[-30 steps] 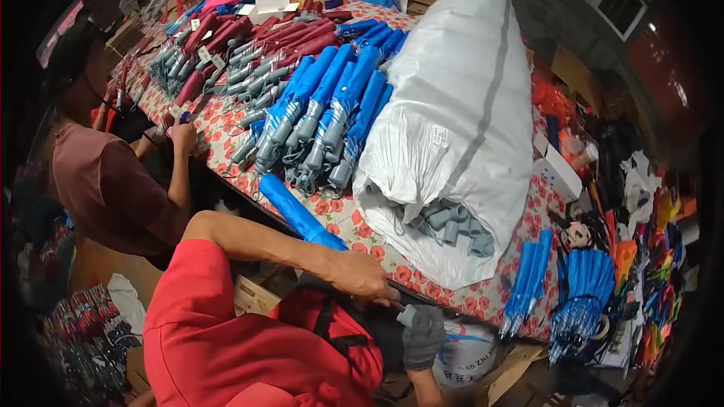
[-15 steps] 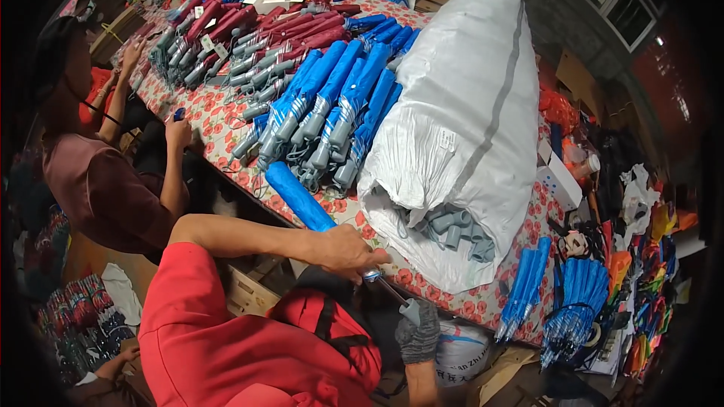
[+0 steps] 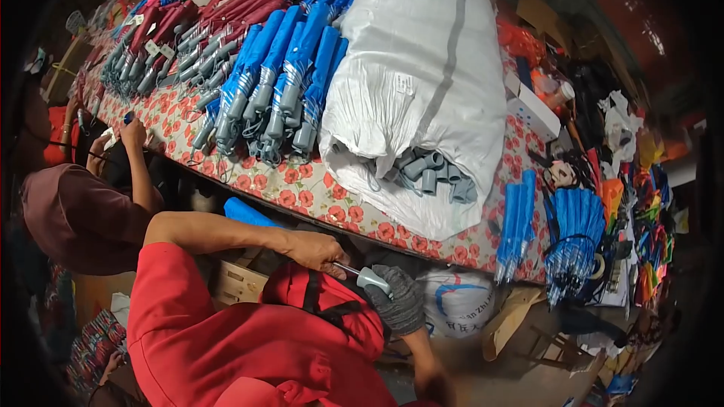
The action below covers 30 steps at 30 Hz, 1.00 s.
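Fingers (image 3: 320, 255) of left hand (image 3: 313, 247) clenched on thin umbrella shaft (image 3: 345, 269); gloved right hand (image 3: 400, 303) gripped grey handle (image 3: 372, 280); shaft could bend if twisted, slip likely

Blue umbrellas (image 3: 283, 79); white sack (image 3: 422, 68); tablecloth (image 3: 317, 196) (red floral).

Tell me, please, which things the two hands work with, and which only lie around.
In use: left hand and gloved right hand hold a grey umbrella handle on a thin shaft.

Lying about: folded blue umbrellas, white sack, flowered tablecloth.
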### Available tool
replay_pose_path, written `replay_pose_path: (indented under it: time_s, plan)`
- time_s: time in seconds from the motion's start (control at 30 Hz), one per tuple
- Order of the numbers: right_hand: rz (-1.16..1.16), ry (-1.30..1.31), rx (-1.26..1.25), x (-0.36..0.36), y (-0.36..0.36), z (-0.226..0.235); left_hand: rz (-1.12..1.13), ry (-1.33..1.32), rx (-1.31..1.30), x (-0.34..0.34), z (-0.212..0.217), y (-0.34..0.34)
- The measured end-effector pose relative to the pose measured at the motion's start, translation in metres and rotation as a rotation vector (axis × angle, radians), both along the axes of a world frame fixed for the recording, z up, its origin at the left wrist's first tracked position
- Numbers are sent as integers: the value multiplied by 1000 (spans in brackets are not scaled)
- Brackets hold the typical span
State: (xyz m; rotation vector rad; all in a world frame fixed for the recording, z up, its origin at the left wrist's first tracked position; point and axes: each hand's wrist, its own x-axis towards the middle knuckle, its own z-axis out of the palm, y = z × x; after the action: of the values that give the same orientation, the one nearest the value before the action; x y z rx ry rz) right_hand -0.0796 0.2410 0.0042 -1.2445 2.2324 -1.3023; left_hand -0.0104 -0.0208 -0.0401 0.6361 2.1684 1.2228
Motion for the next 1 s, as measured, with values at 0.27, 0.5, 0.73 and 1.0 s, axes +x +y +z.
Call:
replay_pose_path:
  time_s: [0.27,0.5,0.73,1.0]
  plan:
    - [-316,-363,-45,22,1,-75,38,357,-506,-10,10,2]
    - [-519,-1431,-286,13,-10,-80,87,588,-667,-14,11,-2]
    - [-277,-381,-43,14,26,-74,189,637,-671,-11,21,-31]
    - [-115,-566,22,42,-41,-53,104,968,-615,-6,49,-13]
